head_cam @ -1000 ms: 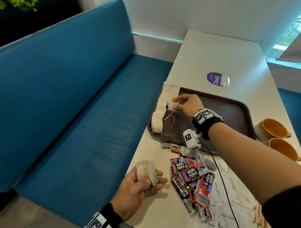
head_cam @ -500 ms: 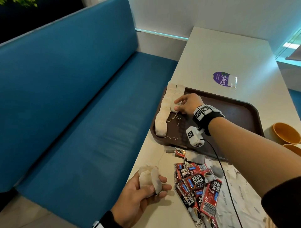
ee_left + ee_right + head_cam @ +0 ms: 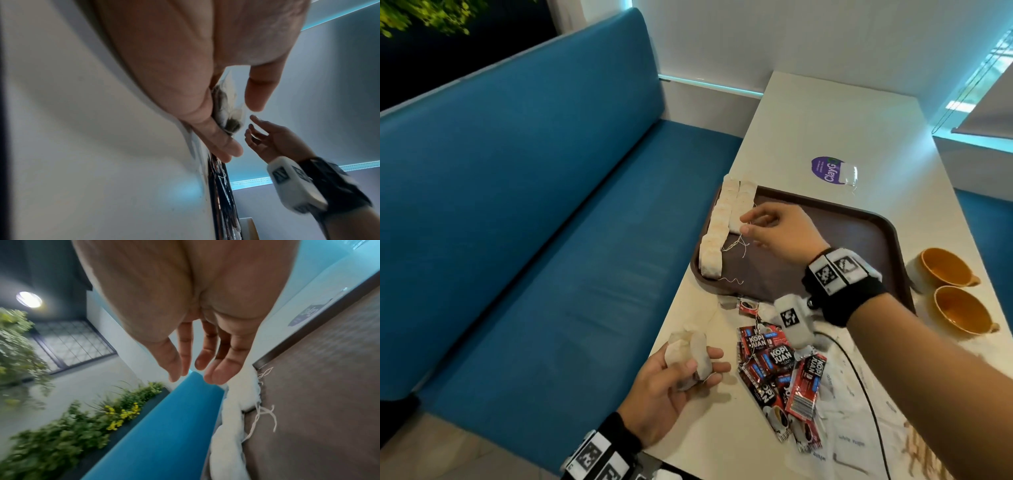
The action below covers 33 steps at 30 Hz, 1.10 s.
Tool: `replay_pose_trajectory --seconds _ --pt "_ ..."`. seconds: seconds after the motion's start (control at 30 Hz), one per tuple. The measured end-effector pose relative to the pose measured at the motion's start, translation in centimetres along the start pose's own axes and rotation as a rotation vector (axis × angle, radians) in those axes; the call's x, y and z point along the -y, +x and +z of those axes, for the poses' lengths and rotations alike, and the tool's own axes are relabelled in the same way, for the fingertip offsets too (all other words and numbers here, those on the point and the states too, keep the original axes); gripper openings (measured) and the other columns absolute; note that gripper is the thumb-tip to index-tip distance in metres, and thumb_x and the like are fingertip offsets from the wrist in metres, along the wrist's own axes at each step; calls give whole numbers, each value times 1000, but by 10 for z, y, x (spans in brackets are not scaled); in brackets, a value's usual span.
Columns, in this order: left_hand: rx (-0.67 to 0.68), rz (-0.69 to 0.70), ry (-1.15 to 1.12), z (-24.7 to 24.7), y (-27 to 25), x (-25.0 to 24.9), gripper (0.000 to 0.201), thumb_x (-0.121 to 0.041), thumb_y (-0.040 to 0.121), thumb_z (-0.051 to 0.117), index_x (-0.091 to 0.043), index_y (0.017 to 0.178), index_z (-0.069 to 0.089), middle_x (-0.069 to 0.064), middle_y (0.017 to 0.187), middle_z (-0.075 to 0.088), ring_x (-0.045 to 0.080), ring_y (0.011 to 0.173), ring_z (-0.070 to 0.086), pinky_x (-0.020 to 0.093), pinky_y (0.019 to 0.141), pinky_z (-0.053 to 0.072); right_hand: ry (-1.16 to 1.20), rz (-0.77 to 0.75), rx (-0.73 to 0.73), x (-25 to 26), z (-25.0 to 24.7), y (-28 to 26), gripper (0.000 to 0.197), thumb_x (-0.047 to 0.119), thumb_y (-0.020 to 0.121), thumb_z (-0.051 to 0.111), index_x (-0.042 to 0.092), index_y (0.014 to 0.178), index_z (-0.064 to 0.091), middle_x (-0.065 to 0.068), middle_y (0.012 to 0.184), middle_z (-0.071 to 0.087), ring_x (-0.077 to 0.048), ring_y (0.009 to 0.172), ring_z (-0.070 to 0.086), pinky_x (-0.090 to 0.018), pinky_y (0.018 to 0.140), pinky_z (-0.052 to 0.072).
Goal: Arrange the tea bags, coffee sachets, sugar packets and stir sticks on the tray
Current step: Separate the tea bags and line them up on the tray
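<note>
A brown tray [image 3: 866,240] lies on the white table [image 3: 825,130]. Two rows of white tea bags [image 3: 717,229] run along the tray's left edge, also seen as tea bags [image 3: 232,426] beside the tray [image 3: 320,402] in the right wrist view. My right hand [image 3: 774,229] hovers just above the shorter row, fingers relaxed and holding nothing; the right hand [image 3: 197,369] shows empty there too. My left hand [image 3: 674,383] holds a few tea bags [image 3: 688,353] near the table's front left edge; the held tea bags [image 3: 226,105] show between thumb and fingers. Red coffee sachets [image 3: 780,370] lie piled in front of the tray.
Two orange cups [image 3: 948,291] stand right of the tray. A purple sticker [image 3: 828,171] lies behind it. White packets [image 3: 859,431] lie under my right forearm. A blue bench [image 3: 534,240] runs along the table's left side.
My right hand has let go of the tea bag at the end of the shorter row and lifted slightly, fingers now loose. The left hand keeps its tea bags.
</note>
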<state>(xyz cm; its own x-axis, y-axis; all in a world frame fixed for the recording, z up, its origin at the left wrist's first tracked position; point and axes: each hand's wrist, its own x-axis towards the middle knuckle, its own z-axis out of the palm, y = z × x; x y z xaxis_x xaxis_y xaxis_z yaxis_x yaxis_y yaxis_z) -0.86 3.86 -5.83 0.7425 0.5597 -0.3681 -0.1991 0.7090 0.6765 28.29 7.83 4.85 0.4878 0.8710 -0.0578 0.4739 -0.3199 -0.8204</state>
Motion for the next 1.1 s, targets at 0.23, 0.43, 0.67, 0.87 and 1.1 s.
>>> replay_pose_trajectory --seconds 0.23,0.43,0.67,0.87,1.1 --pt "6 52 94 6 -4 -1 41 -8 78 69 -1 117 62 24 112 71 46 108 65 40 82 58 138 55 123 3 30 -121 8 22 88 78 27 94 76 0 90 75 -22 79 71 -38 76 62" --pt "-8 59 60 10 -7 -1 49 4 74 54 6 123 49 39 101 63 48 96 70 33 69 61 296 163 140 -20 65 -168 17 15 87 78 26 100 74 -3 90 67 -18 65 60 -38 67 57" --pt "-8 47 96 12 -9 1 50 6 85 71 4 131 51 36 118 64 50 100 69 45 72 63 308 189 104 -17 71 -178 23 20 88 78 28 109 71 -3 100 70 -26 69 71 -26 57 55" --pt "-45 23 102 13 -10 0 45 5 84 69 9 127 54 32 114 68 43 93 72 38 67 64 324 179 138 -21 71 -184 6 17 91 76 11 92 76 -5 78 74 -12 58 68 -26 55 54" --pt "-31 44 97 14 -8 2 52 16 74 76 8 122 58 32 105 68 39 88 73 37 66 63 473 270 90 -25 68 -182 13 16 93 74 3 91 75 -7 72 72 -15 60 66 -28 57 55"
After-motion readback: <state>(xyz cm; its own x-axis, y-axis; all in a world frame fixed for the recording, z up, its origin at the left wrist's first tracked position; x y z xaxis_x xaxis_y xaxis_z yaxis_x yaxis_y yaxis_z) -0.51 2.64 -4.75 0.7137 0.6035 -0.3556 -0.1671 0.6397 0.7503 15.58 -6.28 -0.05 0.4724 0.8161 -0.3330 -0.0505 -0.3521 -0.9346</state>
